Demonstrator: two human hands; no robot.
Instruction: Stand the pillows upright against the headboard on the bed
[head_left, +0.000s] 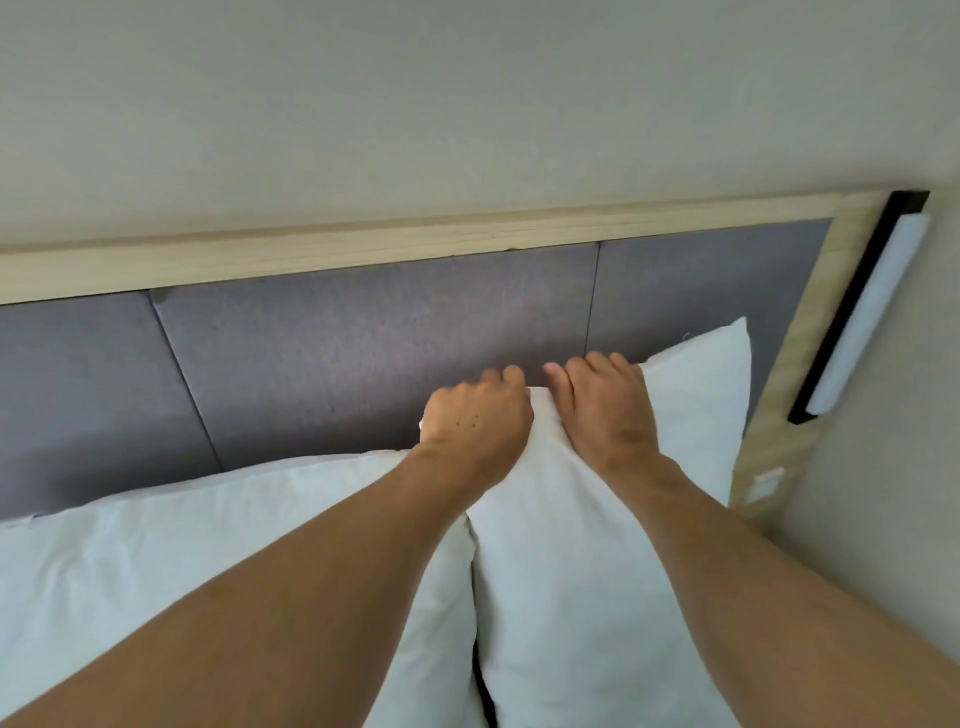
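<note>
1. Right pillow (582, 561) stands against the grey headboard (363, 332), touching the left pillow (218, 545).
2. Left hand (475, 421) is curled, gripping the right pillow's top corner.
3. Right hand (605, 405) lies over its top edge, fingers bent behind.

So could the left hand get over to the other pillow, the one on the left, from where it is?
Probably yes: the left hand grips the right pillow at its top, right beside the left pillow, with nothing between.
</note>
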